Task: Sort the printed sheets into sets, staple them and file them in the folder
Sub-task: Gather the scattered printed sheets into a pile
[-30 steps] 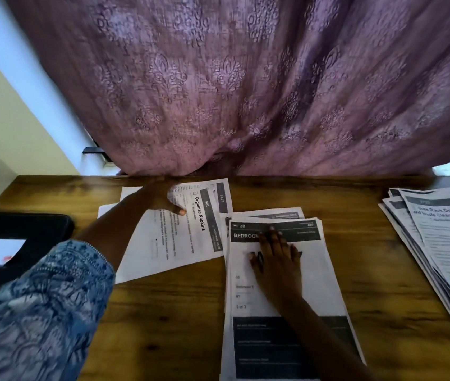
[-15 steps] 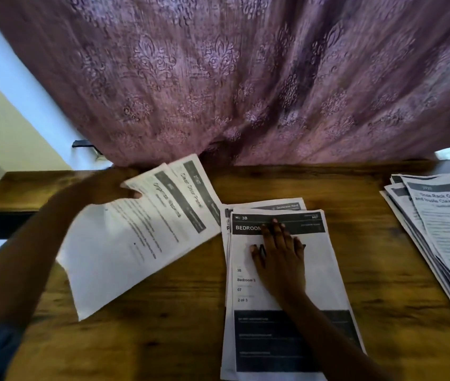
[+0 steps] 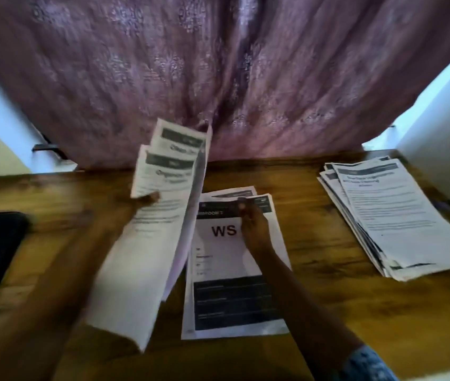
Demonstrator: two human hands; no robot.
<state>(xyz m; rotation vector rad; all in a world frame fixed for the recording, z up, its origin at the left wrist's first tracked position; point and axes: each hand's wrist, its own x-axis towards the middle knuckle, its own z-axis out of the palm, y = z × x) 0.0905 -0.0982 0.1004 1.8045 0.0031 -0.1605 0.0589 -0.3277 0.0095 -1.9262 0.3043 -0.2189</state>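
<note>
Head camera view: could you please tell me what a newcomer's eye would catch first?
Centre-left, the left hand holds a fanned sheaf of white printed sheets above the brown wooden table. At centre the right hand rests on a white sheet marked WS, before a purple patterned curtain.

The surface (image 3: 328, 312) is brown wood with visible grain and a slight shine. The printed sheets (image 3: 399, 215) are matt white paper. The curtain (image 3: 218, 78) across the upper frame is mauve cloth with a woven pattern.

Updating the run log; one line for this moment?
left hand: holds raised sheets | right hand: rests on WS sheet | side stack: untouched
</note>
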